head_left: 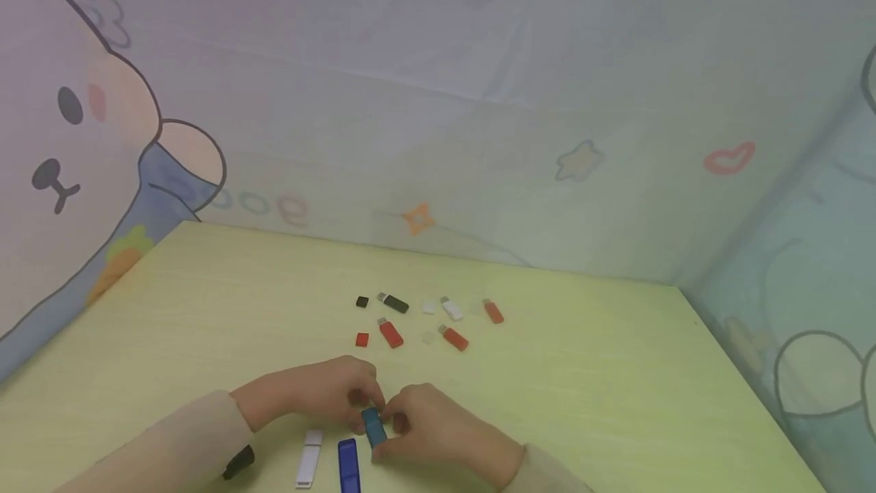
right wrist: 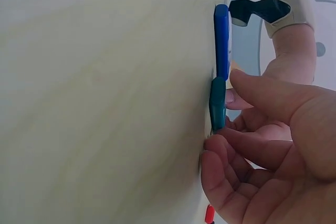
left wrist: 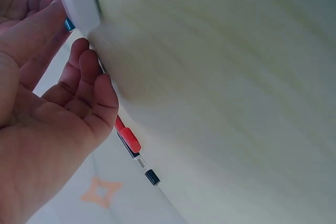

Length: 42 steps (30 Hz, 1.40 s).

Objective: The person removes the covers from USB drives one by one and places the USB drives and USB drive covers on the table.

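A teal USB stick (head_left: 372,427) lies low at the table between both hands, its far end toward the fingertips. My left hand (head_left: 335,390) holds it from the left, thumb at its side and index finger at its far end. From the right, my right hand (head_left: 438,432) grips it with thumb toward the near end and index finger at the far end. In the right wrist view the teal stick (right wrist: 217,103) overlaps a blue USB stick (right wrist: 221,43). Left of that blue stick (head_left: 349,466) lies a white USB stick (head_left: 309,459).
Farther back lie uncapped sticks: a black one (head_left: 395,303), a white one (head_left: 452,309) and several red ones (head_left: 391,333). A black cap (head_left: 362,301), a red cap (head_left: 362,340) and a white cap (head_left: 428,307) lie among them. A dark strap (head_left: 239,462) shows under the left sleeve.
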Motion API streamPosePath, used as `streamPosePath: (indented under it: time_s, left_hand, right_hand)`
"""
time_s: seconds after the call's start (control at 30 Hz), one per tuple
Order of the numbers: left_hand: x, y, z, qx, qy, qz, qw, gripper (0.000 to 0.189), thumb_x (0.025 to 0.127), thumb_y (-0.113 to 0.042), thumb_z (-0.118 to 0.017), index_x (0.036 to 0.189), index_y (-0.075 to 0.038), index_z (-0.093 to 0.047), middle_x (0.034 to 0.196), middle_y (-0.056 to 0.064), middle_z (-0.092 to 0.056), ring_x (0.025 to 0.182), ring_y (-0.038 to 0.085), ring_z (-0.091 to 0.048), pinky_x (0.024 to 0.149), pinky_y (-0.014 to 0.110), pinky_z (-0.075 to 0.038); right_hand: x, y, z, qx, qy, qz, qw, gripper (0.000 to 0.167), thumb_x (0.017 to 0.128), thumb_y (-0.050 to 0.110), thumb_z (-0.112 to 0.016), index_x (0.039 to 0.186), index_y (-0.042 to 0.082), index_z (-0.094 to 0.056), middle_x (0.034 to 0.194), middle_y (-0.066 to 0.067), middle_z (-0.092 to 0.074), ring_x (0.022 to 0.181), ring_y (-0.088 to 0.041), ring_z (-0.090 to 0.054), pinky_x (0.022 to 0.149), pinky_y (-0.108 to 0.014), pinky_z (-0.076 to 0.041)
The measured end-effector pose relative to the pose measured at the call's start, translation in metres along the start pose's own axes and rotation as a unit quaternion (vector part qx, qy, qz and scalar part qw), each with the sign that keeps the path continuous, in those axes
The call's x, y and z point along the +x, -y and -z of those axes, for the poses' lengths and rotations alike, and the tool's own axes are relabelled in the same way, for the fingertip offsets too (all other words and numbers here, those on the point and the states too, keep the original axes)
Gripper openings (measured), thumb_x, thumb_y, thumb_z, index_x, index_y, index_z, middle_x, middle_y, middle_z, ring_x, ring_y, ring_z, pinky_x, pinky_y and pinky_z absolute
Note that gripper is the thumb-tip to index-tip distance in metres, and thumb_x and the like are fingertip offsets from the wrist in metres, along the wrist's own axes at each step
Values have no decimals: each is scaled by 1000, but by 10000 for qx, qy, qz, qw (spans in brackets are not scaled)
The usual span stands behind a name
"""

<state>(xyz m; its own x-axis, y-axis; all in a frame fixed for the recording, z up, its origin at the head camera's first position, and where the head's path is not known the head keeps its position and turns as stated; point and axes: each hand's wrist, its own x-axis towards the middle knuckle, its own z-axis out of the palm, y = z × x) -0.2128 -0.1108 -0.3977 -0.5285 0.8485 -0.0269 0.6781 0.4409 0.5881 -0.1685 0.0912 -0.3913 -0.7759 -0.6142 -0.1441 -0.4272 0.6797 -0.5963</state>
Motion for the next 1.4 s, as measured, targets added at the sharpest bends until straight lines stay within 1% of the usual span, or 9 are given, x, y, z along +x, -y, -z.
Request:
streamPosePath:
  time_s: [0.2,0.4,0.57,0.77,0.9,1.03,1.2,1.27,1.4]
  left_hand:
    - [1,-1,0,-3,12,63,10000,19,76,-5,-76,93,-14,-77,70,-12,-44,67,-2,-37,61,16,-35]
    - [1,-2,1,-128,36,135,9998,19,76,-4,-77,93,-12,-77,70,-12,-45,68,-2,-38,62,16,-37]
    - [1,-2,1,-68,27,109,9999,18,76,-5,-77,93,-11,-76,71,-13,-45,69,-2,-38,63,16,-38]
    - [1,-2,2,-290,67,226,9993,18,77,-6,-77,95,-10,-76,75,-11,-49,71,0,-42,66,17,-40]
    - [1,-2,2,-368,101,148,9992,19,76,-5,-77,95,-8,-76,77,-10,-52,72,0,-44,68,18,-42]
    - [1,-2,3,-345,122,67,9993,19,76,-5,-77,95,-8,-75,80,-10,-55,74,-1,-46,70,18,-44]
    - [1,-6,6,-350,122,154,9992,19,77,-5,-77,95,-9,-75,82,-10,-60,73,-2,-48,69,18,-45]
    - [2,-8,9,-332,93,156,9993,18,77,-5,-75,95,-9,-74,83,-10,-61,72,-2,-48,68,18,-45]
    - [3,-14,14,-188,-33,54,9998,16,80,-7,-74,96,-10,-74,85,-12,-63,74,-2,-50,70,19,-47]
  right_hand:
    - [2,0,0,-91,-40,121,9999,20,76,25,-82,86,11,-73,58,11,-44,57,-1,-38,53,-16,-32]
    - [3,1,0,-60,-35,67,10000,20,76,25,-82,83,10,-71,57,11,-43,57,-1,-37,53,-16,-31]
    - [3,0,0,-29,-42,46,10000,20,76,25,-82,81,10,-70,57,11,-43,56,-1,-37,53,-16,-31]
    - [4,-1,-1,98,-68,-58,9999,21,75,24,-82,81,9,-70,59,11,-47,58,-1,-39,54,-16,-33]
    - [3,0,0,143,-91,-72,9998,21,75,23,-83,82,9,-70,60,11,-48,58,-1,-41,55,-15,-34]
    - [2,2,1,147,-100,-60,9998,22,75,23,-83,85,7,-71,61,12,-51,59,0,-42,56,-15,-37]
    - [2,0,3,122,-176,-25,9998,23,75,24,-83,89,8,-72,62,12,-54,61,1,-45,58,-15,-40]
    - [2,-1,5,130,-234,9,9996,24,75,24,-82,90,9,-72,63,13,-55,61,1,-47,59,-15,-41]
    - [0,-2,13,244,-361,127,9990,22,75,23,-82,90,11,-73,65,13,-58,59,1,-51,59,-16,-44]
